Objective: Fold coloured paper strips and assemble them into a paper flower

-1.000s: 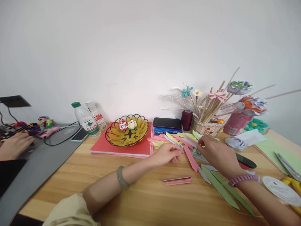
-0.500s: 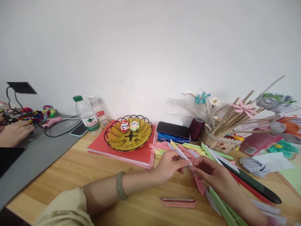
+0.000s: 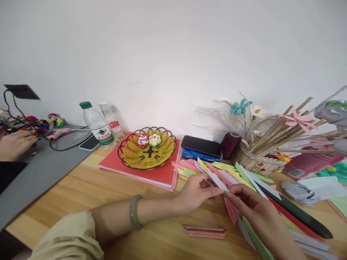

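Between both hands is a white folded paper strip (image 3: pixel 217 180), slanting down to the right. My left hand (image 3: pixel 195 191), with a ring on one finger, pinches it between thumb and fingers. At its lower end my right hand (image 3: pixel 251 204) grips it with thumb and forefinger. Behind the hands lies a heap of pink, yellow, green and white paper strips (image 3: pixel 238 177), partly hidden by them. On the table just in front sits a small stack of folded pink and white strips (image 3: pixel 204 232).
A yellow woven basket (image 3: pixel 149 162) with two paper balls rests on red paper sheets (image 3: pixel 165 177). Bottles (image 3: pixel 100 130) and a phone (image 3: pixel 89 143) stand left. Right are a dark green cutter-like tool (image 3: pixel 303 215) and a flower pot (image 3: pixel 260 164). Another person's hand (image 3: pixel 17 144) is far left.
The view has shifted slightly. Both hands stay on the white strip, which shows a little more between them; their grip looks much the same.
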`<action>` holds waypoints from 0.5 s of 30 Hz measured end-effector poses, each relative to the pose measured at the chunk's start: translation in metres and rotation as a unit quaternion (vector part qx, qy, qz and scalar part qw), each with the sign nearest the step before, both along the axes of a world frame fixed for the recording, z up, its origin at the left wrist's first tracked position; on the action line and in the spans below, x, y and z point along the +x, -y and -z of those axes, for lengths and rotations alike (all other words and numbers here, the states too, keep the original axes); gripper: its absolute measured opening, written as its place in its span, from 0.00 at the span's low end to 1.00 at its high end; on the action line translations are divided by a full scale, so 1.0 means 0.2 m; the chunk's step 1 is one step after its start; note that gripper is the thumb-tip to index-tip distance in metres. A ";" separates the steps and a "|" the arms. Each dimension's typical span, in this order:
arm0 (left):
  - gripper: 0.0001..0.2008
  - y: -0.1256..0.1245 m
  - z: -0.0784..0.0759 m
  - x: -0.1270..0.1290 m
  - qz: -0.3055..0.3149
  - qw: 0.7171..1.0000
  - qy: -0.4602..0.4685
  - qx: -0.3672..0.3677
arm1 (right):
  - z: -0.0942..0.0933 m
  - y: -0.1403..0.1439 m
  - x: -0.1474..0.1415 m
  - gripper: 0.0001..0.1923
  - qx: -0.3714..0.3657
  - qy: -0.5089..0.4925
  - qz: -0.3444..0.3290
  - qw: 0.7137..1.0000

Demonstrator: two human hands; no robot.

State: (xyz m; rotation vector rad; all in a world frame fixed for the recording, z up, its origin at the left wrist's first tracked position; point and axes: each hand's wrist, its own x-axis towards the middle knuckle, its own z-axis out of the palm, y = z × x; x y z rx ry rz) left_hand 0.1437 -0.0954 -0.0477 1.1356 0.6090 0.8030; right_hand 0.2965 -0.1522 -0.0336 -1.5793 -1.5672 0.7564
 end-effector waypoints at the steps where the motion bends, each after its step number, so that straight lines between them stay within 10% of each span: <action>1: 0.20 0.00 0.00 0.00 -0.001 1.000 0.004 -0.009 | 0.01 0.01 0.00 0.16 0.023 0.012 0.015 1.000; 15: 0.15 -0.02 0.04 0.00 -0.005 0.999 0.030 -0.036 | 0.04 0.01 -0.03 0.06 0.181 0.157 -0.020 0.971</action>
